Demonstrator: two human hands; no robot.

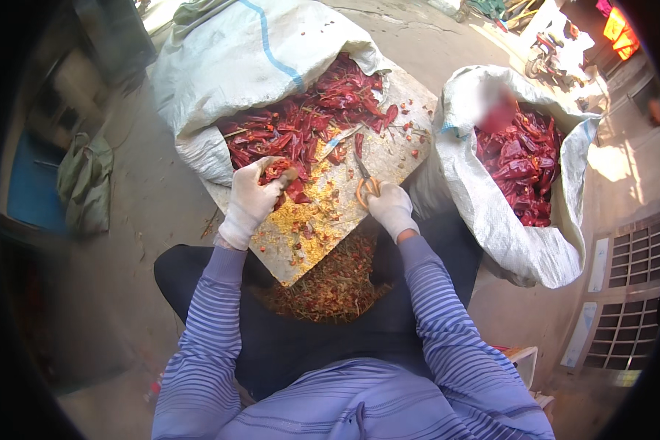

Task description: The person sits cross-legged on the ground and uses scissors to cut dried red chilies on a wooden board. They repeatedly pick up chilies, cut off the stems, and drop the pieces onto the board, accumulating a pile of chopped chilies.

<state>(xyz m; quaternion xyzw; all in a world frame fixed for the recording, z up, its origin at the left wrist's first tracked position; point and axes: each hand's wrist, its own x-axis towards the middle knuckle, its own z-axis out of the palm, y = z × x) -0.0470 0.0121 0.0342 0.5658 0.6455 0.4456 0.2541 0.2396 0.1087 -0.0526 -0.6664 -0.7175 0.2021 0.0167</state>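
Observation:
My left hand (pixel 254 197), in a pale work glove with soiled fingertips, is closed round several dried red chili peppers (pixel 275 168). Orange-handled scissors (pixel 367 187) are in my gloved right hand (pixel 390 204), blades pointing away over the board, a chili by their tips. Beneath both hands lies a worn board (pixel 407 154) strewn with yellow seeds (pixel 308 225) and chili scraps. A heap of dried red chilies (pixel 286 129) spills onto it from a white woven sack (pixel 225 66) lying on its side.
To the right stands an open white woven sack (pixel 550 258) filled with red chilies (pixel 520 170). Stems and scraps (pixel 330 291) are heaped below the board's near corner, between my legs. Greenish cloth (pixel 88 181) hangs at the left. A motorcycle (pixel 539 55) stands at the far right.

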